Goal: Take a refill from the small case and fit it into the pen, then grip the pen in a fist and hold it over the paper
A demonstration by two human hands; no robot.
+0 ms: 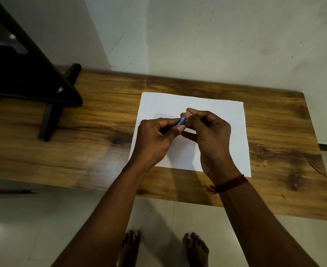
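Note:
A small blue object (182, 121), likely a pen or its cap, is held between both hands above a white sheet of paper (232, 132). My left hand (155, 139) grips its left end with curled fingers and thumb. My right hand (208, 132) pinches its right end between thumb and fingertips; most of the object is hidden by the fingers. The paper lies flat on a wooden table (101, 132). A red thread band (232, 183) circles my right wrist.
A black stand with slanted legs (49, 105) occupies the table's far left. A pale wall (197, 39) rises behind the table. Light floor tiles (43, 228) and my bare feet (164, 247) are below the table's front edge.

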